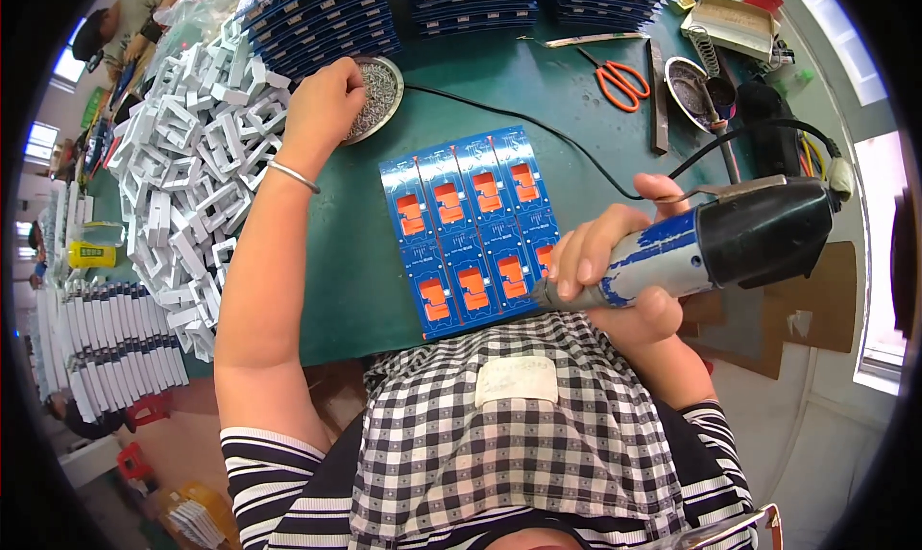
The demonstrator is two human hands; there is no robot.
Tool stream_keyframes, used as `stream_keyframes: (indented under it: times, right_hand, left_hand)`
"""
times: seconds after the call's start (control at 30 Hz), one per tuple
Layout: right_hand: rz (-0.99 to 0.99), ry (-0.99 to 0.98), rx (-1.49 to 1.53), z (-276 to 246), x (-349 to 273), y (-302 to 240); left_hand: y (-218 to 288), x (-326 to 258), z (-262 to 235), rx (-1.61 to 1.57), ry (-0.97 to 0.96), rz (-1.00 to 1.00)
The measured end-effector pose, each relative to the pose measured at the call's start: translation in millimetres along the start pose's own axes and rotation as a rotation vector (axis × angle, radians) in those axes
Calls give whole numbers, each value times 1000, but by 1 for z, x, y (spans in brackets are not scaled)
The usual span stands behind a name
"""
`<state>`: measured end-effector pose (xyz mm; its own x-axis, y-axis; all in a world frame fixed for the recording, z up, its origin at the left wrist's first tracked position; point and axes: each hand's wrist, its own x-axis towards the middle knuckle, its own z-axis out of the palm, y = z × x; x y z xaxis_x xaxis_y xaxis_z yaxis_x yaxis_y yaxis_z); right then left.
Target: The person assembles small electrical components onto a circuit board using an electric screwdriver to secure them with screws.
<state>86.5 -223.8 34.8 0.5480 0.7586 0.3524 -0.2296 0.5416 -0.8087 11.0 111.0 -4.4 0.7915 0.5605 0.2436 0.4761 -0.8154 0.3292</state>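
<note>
My left hand (328, 106) is over the near-left rim of a round metal bowl (400, 81) full of small grey metal pieces that look like screws (376, 103). Its fingers are curled together; whatever lies between them is hidden. In my right hand (619, 262) is an electric screwdriver (663, 252) with a grey, blue and black body, held tilted with its tip low toward the left. That tip is by the lower right corner of a blue circuit board panel (468, 247), which has several orange-red rectangles in two rows and lies flat before me.
White plastic frames (192, 156) are heaped on the left. Tall stacks of blue boards (322, 22) stand at the back. Orange-handled scissors (619, 84), a dark bar (657, 98) and a soldering iron stand (706, 50) are at the right. A black cable (538, 122) crosses the green table (461, 94).
</note>
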Motion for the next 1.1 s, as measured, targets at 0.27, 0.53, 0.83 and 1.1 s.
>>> stream_keyframes:
  times: [0.27, 0.53, 0.83, 1.1]
  right_hand:
    - [35, -11, 84, -2, -5, -5]
    - [79, -10, 83, -2, -5, -6]
    - [25, -264, 1, -14, -5, 1]
    - [105, -246, -84, -9, -8, -9]
  left_hand:
    - [-10, -18, -1, -119, 91, 127]
    - [90, -134, -26, -532, -234, 236]
    - [117, -182, 1, -408, -198, 421]
    - [121, -178, -3, -340, -220, 455]
